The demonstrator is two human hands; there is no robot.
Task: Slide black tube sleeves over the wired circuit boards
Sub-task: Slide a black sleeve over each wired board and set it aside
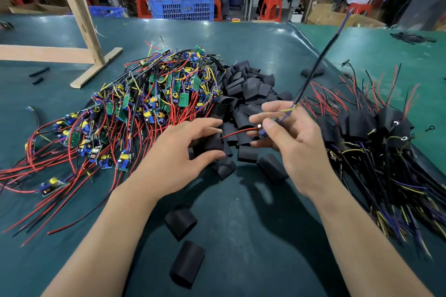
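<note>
The right hand point(287, 132) pinches a small wired circuit board point(263, 131) between thumb and fingertips; only a blue component and a bit of the board show past the fingers, so how squarely it sits in the pinch cannot be told. A thin red lead wire point(239, 131) runs left from it to the mouth of a short black flattened tube sleeve point(212, 143), which the left hand point(183, 152) grips with curled fingers and thumb, low against the heap of loose black sleeves point(246, 89) in the middle of the dark green table mat point(241, 236). A long black-jacketed cable point(313, 72) with purple and yellow cores rises up and to the far right from the right hand. The likeliest trouble, as I judge it, is the sleeve's mouth being squeezed flat by the left grip, so the board's corners or tall parts would catch on the rim. The red lead might buckle rather than feed through. The swinging cable could snag the finished sleeved bundle point(376, 132) on the right. The tangled pile of bare green boards with red, black and yellow wires point(149, 99) lies just left, and stray wires could be dragged along. Two spare black sleeves point(183, 243) lie near on the mat.
</note>
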